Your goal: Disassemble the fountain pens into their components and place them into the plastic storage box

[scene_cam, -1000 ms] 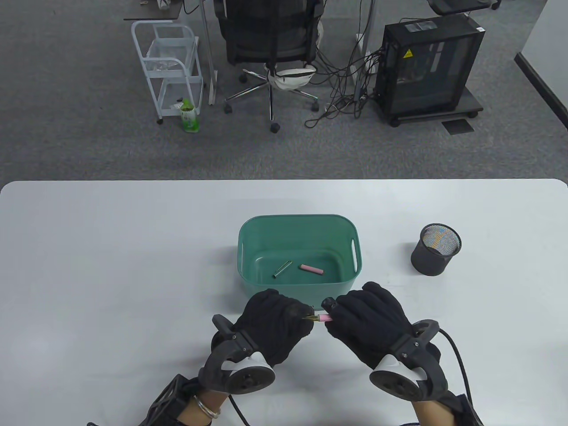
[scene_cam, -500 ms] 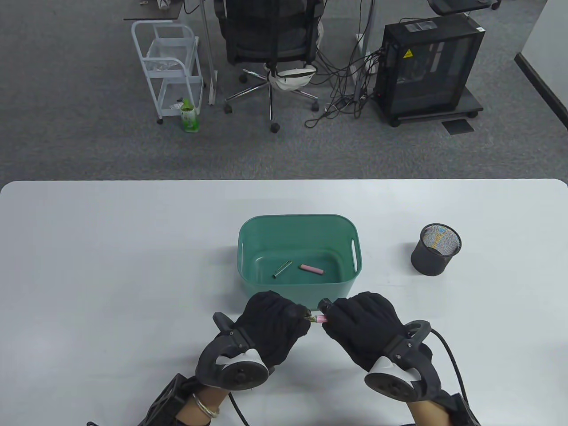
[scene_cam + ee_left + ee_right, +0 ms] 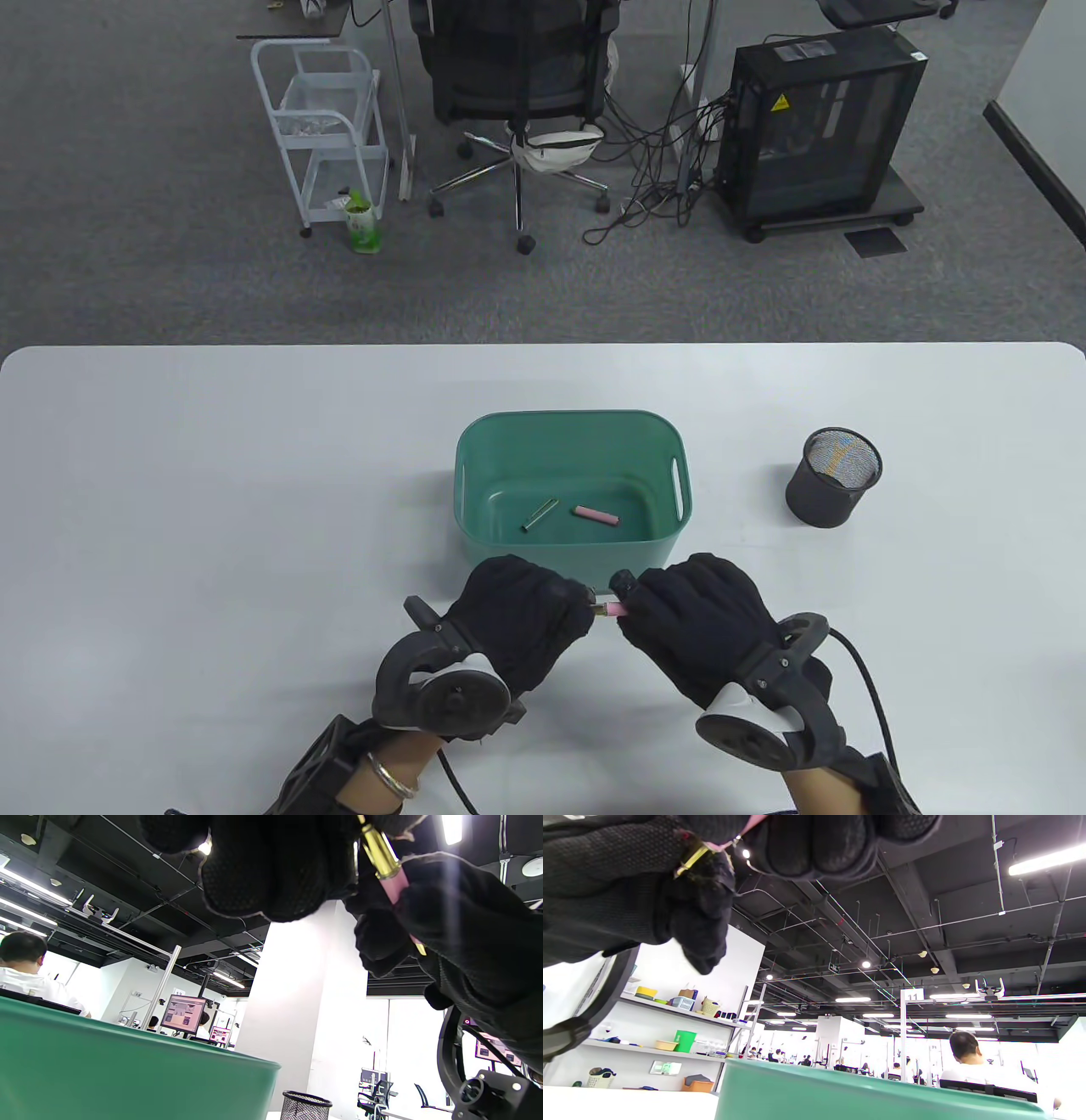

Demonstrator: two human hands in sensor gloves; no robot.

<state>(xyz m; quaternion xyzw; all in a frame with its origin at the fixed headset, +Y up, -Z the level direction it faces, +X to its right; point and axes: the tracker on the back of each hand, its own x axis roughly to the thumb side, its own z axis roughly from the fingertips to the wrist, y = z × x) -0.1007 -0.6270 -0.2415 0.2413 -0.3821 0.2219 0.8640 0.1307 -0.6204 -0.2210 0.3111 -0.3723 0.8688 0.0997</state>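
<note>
Both gloved hands meet just in front of the green plastic box [image 3: 573, 422], above the table. My left hand [image 3: 530, 611] pinches the gold end of a pink fountain pen [image 3: 609, 609], and my right hand [image 3: 691, 615] grips its pink barrel. In the left wrist view the pen [image 3: 388, 870] shows a gold collar and pink body between the two gloves. The right wrist view shows a gold pen part [image 3: 691, 859] against the left glove. Inside the box lie a green-gold piece [image 3: 540, 514] and a pink piece [image 3: 595, 514].
A black mesh pen cup [image 3: 832, 488] stands on the white table [image 3: 212, 509] to the right of the box. Beyond the table's far edge are an office chair, a white cart and a black computer case on the floor.
Both hands have shifted slightly left and closer together; less of the pen shows between them. The left wrist has rolled a little. The box contents have not moved.
</note>
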